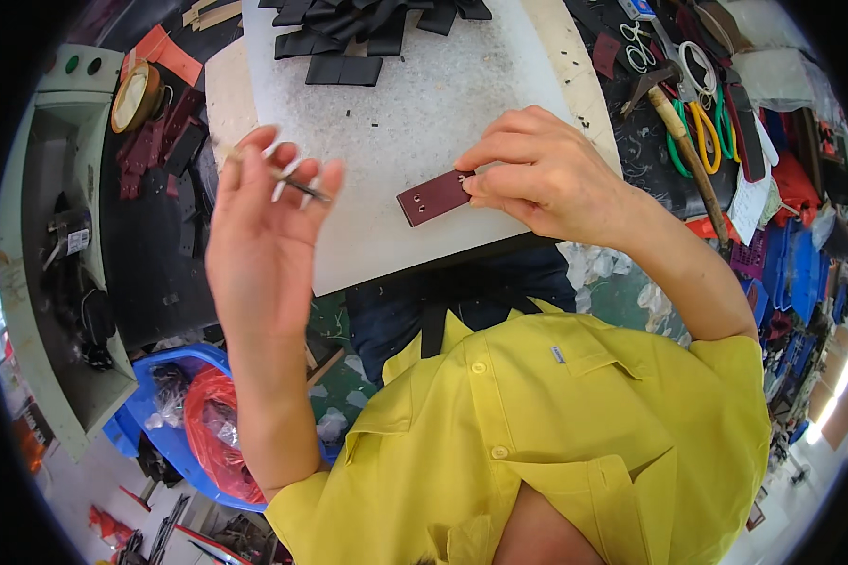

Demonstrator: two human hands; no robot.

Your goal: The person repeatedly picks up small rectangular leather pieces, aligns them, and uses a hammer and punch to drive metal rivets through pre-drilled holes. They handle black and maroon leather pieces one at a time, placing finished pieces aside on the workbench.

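Observation:
My right hand point(551, 179) pinches the right end of a small maroon strip point(432, 200), which looks like leather and has a few small holes. The strip is above the near part of a white board point(377, 226). My left hand point(266, 226) is raised over the board's left edge, its palm turned up and its fingers curled. Between those fingers is a thin tool with a dark pointed tip point(308, 189); motion blur hides its exact kind. White bands circle some of the left fingers.
Black strips point(344, 33) are heaped at the board's far side. To the right lie a hammer point(688, 151) and scissors with yellow handles point(705, 137). On the left are a roll of tape point(134, 97), maroon pieces point(146, 151) and a blue bin point(174, 443) with a red bag.

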